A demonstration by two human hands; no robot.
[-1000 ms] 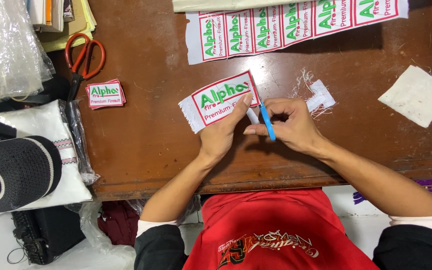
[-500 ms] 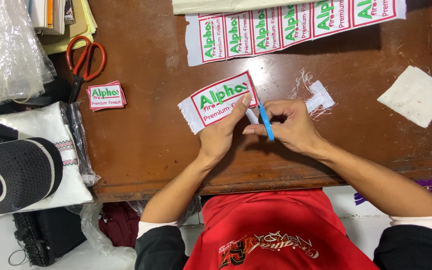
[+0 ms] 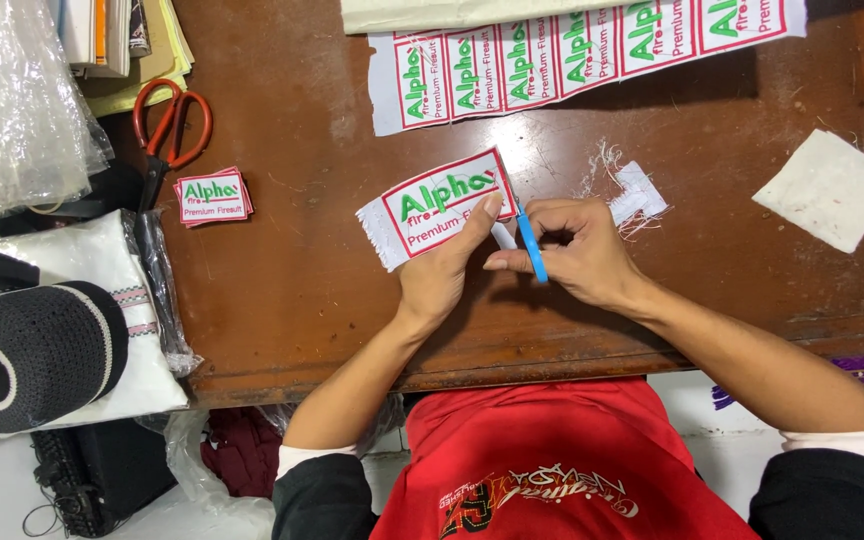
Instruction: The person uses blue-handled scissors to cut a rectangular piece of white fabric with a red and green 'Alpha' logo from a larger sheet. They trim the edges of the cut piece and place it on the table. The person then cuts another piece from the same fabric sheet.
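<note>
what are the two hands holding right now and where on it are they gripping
Right hand grips a blue-handled cutter by its handle. Left hand pins the embroidered patch flat near its right edge.

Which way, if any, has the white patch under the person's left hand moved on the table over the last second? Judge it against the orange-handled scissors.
No. The white patch lies just where it was relative to the orange-handled scissors, pinned by the left hand.
</note>
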